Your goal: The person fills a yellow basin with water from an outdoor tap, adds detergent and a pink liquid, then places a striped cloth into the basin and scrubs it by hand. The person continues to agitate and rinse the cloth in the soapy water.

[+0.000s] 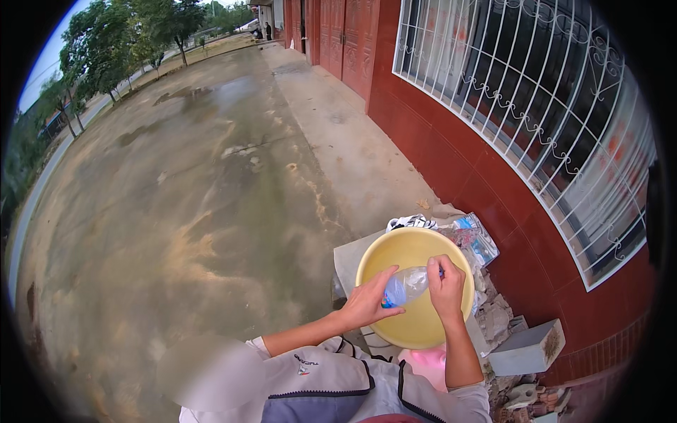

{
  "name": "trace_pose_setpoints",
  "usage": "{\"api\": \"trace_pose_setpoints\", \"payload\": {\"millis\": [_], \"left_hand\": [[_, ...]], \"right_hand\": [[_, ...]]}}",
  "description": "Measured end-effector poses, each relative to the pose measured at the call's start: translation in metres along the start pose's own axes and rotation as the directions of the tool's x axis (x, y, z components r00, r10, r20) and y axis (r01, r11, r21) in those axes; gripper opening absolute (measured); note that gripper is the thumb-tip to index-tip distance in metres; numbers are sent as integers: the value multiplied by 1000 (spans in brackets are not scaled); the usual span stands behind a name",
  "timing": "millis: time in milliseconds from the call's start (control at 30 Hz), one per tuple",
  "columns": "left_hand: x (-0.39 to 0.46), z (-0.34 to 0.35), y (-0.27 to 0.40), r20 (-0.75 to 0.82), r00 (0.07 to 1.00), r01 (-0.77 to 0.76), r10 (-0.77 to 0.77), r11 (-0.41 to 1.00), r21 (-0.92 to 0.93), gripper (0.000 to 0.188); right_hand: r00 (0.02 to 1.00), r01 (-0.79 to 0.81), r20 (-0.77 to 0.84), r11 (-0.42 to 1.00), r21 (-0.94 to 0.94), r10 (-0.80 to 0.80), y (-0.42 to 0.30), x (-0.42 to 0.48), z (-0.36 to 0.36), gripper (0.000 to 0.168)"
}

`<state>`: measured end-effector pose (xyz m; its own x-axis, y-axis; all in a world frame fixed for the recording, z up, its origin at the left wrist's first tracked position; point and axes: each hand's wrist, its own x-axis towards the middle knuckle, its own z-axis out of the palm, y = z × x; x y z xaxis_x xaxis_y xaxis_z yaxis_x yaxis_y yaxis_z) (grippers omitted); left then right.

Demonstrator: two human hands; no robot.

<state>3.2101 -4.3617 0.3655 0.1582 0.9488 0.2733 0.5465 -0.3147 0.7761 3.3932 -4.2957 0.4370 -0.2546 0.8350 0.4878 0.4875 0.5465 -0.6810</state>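
A clear plastic bottle (413, 283) with a blue label is held on its side above a round yellow plastic basin (376, 253). My left hand (370, 299) grips the bottle around its labelled lower part. The fingers of my right hand (445, 281) are closed at the neck end, where a bit of blue, perhaps the cap, shows beside them. Most of the neck is hidden by those fingers. Beneath the basin lies a pale flat slab (346, 258). Something pink and plastic (426, 362) is partly visible between the basin and my body.
Black-and-white cloth (412, 222) and a printed plastic package (480, 240) lie behind the basin. Rubble and a grey block (528, 349) sit to the right, by a red tiled wall (508, 211) with a barred window. A person (268, 31) stands far off near the doors.
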Motion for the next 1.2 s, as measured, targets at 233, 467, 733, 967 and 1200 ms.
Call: {"api": "trace_pose_setpoints", "payload": {"millis": [233, 467, 733, 967, 1200], "left_hand": [[11, -16, -12, 151, 980, -124, 130, 991, -48, 79], [16, -20, -12, 364, 908, -14, 207, 884, -467, 79], [14, -22, -18, 236, 960, -87, 151, 961, -263, 79], [8, -34, -26, 248, 962, -61, 116, 974, -220, 78], [6, -43, -24, 218, 968, -94, 122, 986, -137, 76]], "right_hand": [[982, 115, 149, 993, 0, -114, -3, -7, -29, 16], [929, 202, 320, 979, -11, -188, -8, -5, -46, 14], [941, -109, 318, 993, -50, 119, 2, -11, -44, 21], [938, 55, 336, 992, 111, -89, -9, -2, -37, 19], [903, -166, 401, 986, 1, 152, -6, 2, -28, 22]]}}
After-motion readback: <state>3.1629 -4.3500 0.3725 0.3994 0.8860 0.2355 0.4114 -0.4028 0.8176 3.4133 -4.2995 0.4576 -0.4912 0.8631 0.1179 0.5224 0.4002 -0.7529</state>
